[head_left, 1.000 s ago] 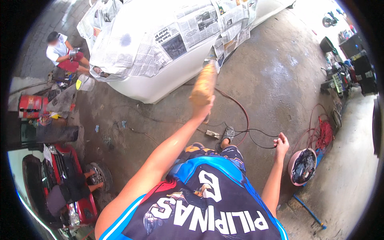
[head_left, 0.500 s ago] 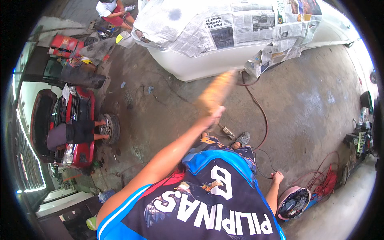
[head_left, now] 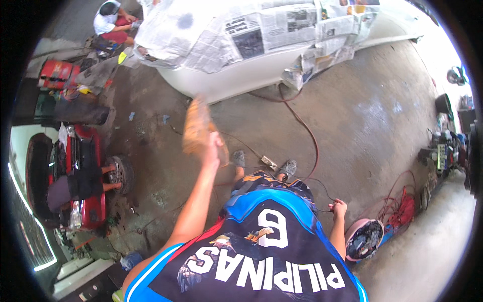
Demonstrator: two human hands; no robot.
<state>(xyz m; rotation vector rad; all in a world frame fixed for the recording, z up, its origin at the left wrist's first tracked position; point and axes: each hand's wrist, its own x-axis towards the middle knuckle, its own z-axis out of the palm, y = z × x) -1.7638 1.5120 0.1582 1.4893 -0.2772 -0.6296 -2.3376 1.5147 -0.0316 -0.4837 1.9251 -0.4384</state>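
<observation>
My left hand (head_left: 212,151) is closed round the grip of an orange-yellow tool (head_left: 196,123), held out in front of me. Motion blur smears the tool, so its exact kind is unclear; a cord seems to hang below it. Its far end points toward the lower edge of a white car body (head_left: 226,80), where I cannot tell whether it touches. Newspaper sheets (head_left: 282,38) cover the upper part of that body. Low at my right side, my right hand (head_left: 339,207) has its fingers curled on a thin black cord (head_left: 322,186).
A socket block (head_left: 268,162) lies between my feet, with a dark red hose (head_left: 313,131) curving past. Right of me stands a pink tub (head_left: 349,235) beside coiled red hose (head_left: 402,209). A person bends over a red car (head_left: 88,209) at left; another sits far left.
My left hand has swung the orange-yellow tool to the left. My right hand has risen slightly with the cord. The whole view has shifted, so the surroundings sit further left.
</observation>
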